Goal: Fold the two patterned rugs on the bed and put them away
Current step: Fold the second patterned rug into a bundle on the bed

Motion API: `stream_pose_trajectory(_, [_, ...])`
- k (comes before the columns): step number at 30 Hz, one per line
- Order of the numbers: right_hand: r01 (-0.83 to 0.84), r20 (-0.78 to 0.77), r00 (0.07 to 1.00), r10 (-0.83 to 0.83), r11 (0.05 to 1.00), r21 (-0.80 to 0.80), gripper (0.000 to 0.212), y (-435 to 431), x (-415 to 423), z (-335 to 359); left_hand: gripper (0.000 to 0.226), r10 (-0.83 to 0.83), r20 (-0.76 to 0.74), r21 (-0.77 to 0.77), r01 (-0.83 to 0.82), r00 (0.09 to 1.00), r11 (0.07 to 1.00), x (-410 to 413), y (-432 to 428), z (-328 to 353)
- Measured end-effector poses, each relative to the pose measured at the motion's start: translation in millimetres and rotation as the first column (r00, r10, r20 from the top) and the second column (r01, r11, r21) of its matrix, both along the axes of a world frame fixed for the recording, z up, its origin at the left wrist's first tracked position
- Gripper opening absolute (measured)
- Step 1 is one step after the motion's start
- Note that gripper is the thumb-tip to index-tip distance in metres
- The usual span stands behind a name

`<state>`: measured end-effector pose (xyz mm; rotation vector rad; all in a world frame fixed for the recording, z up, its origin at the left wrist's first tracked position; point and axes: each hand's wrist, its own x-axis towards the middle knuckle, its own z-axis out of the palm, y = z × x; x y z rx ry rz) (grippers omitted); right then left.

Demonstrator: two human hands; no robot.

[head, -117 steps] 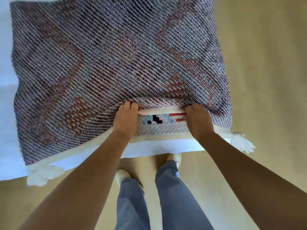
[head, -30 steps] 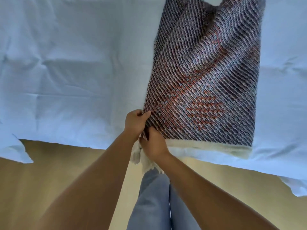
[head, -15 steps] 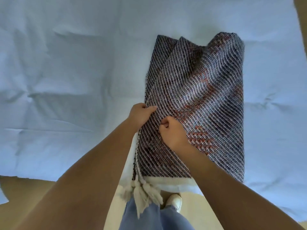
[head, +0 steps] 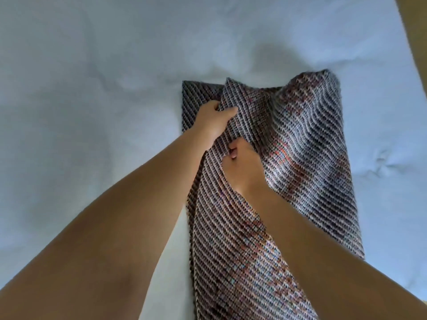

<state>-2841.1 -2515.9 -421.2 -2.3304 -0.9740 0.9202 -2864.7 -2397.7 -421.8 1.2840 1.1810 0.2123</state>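
One patterned rug (head: pixel 300 162), woven grey with rust-red figures, lies folded lengthwise into a long strip on the pale blue bed sheet (head: pixel 92 112). Its top layer is rumpled into ridges at the far end. My left hand (head: pixel 213 122) grips the upper layer near the rug's far left edge, thumb on top. My right hand (head: pixel 242 162) pinches a fold of the same layer just below and to the right. Both forearms cross the near part of the rug. A second rug is not visible.
The bed sheet spreads wide on the left and beyond the rug. A strip of tan floor (head: pixel 413 26) shows past the bed's right edge at the top right corner.
Both hands have slid up the rug's left edge, away from the tasselled near end, which has left the view. The camera has leaned in over the bed.
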Motion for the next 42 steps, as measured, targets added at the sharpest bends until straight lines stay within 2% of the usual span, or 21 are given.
stream_pose_trajectory(3, [-0.040,0.118,0.992,0.032,0.998,0.058,0.038,13.2,11.7,5.3,0.007,0.161,0.068,0.136,-0.169,0.985,0.976,1.3,12.9,2.2])
stream_pose_trajectory(5, [-0.132,0.241,0.965,0.105,0.986,0.100,0.044,18.0,17.1,6.7,0.014,0.343,0.024,0.218,-0.340,0.939,0.915,-21.1,16.3,-8.0])
stream_pose_trajectory(6, [-0.180,0.296,0.944,0.144,0.979,0.099,0.046,20.2,19.4,5.0,0.013,0.377,-0.026,0.243,-0.360,0.926,0.901,-32.6,18.2,-16.1])
stream_pose_trajectory(9, [-0.295,0.374,0.880,0.292,0.954,-0.051,0.054,22.6,22.5,-9.3,0.030,0.275,-0.192,0.252,-0.223,0.942,0.942,-45.6,24.0,-33.5])
stream_pose_trajectory(11, [-0.346,0.367,0.847,0.385,0.923,-0.170,0.058,22.0,24.5,-21.9,0.038,0.212,-0.200,0.282,-0.151,0.957,0.947,-35.8,32.1,-31.5])
stream_pose_trajectory(13, [-0.377,0.376,0.822,0.427,0.904,-0.201,0.060,21.1,26.5,-28.7,0.051,0.212,-0.224,0.380,-0.115,0.951,0.918,-27.5,33.3,-23.1])
stream_pose_trajectory(15, [-0.365,0.406,0.828,0.387,0.921,-0.134,0.061,23.8,28.5,-27.6,0.071,0.247,-0.293,0.583,-0.032,0.924,0.812,-26.4,21.2,-15.9])
stream_pose_trajectory(16, [-0.345,0.432,0.831,0.350,0.934,-0.093,0.061,26.0,31.3,-26.1,0.073,0.214,-0.332,0.684,0.079,0.919,0.725,-24.8,10.5,-13.0])
stream_pose_trajectory(18, [-0.291,0.482,0.829,0.282,0.955,-0.058,0.060,29.8,41.9,-23.9,0.064,0.018,-0.439,0.764,0.363,0.898,0.534,-16.3,-14.8,-11.3])
stream_pose_trajectory(19, [-0.266,0.495,0.827,0.265,0.961,-0.069,0.059,30.1,49.5,-24.0,0.059,-0.080,-0.496,0.740,0.469,0.865,0.482,-11.7,-23.7,-14.8])
stream_pose_trajectory(21, [-0.262,0.509,0.810,0.292,0.956,-0.131,0.059,26.6,65.2,-26.2,0.057,-0.167,-0.591,0.621,0.577,0.789,0.530,-8.3,-29.3,-27.0])
stream_pose_trajectory(23, [-0.340,0.532,0.752,0.389,0.921,-0.192,0.059,19.1,84.8,-30.5,0.061,-0.156,-0.674,0.519,0.613,0.722,0.595,-14.0,-24.6,-45.0])
stream_pose_trajectory(26, [-0.409,0.553,0.666,0.501,0.865,-0.291,0.063,5.1,134.8,-39.4,0.070,-0.113,-0.757,0.464,0.651,0.644,0.600,-21.4,-15.0,-66.8])
stream_pose_trajectory(29, [-0.255,0.555,0.713,0.429,0.896,-0.365,0.066,-13.0,201.5,-49.8,0.076,-0.060,-0.788,0.455,0.646,0.612,0.613,-17.3,-11.8,-83.1])
stream_pose_trajectory(32, [-0.154,0.525,0.781,0.338,0.919,-0.363,0.066,-16.6,230.9,-59.9,0.079,-0.024,-0.805,0.462,0.651,0.593,0.602,-14.0,-9.2,-91.2])
stream_pose_trajectory(34, [-0.146,0.542,0.780,0.313,0.933,-0.328,0.065,-10.1,226.2,-61.5,0.080,-0.026,-0.815,0.449,0.660,0.578,0.603,-12.6,-8.4,-87.3])
stream_pose_trajectory(36, [-0.138,0.586,0.773,0.243,0.966,-0.218,0.065,-8.9,208.1,-51.8,0.078,-0.030,-0.831,0.417,0.659,0.555,0.626,-11.0,-10.5,-74.7])
stream_pose_trajectory(38, [-0.182,0.588,0.788,0.183,0.981,-0.061,0.066,-24.1,171.7,-40.0,0.073,0.015,-0.815,0.448,0.615,0.579,0.649,-6.9,-25.5,-58.4])
stream_pose_trajectory(39, [-0.243,0.558,0.803,0.207,0.970,-0.010,0.066,-38.7,146.4,-36.3,0.069,0.045,-0.792,0.485,0.583,0.608,0.652,-3.4,-41.4,-50.2])
stream_pose_trajectory(42, [-0.470,0.467,0.756,0.459,0.877,-0.100,0.064,-90.3,89.1,-38.5,0.064,0.004,-0.735,0.533,0.574,0.678,0.621,1.9,-117.8,-36.7])
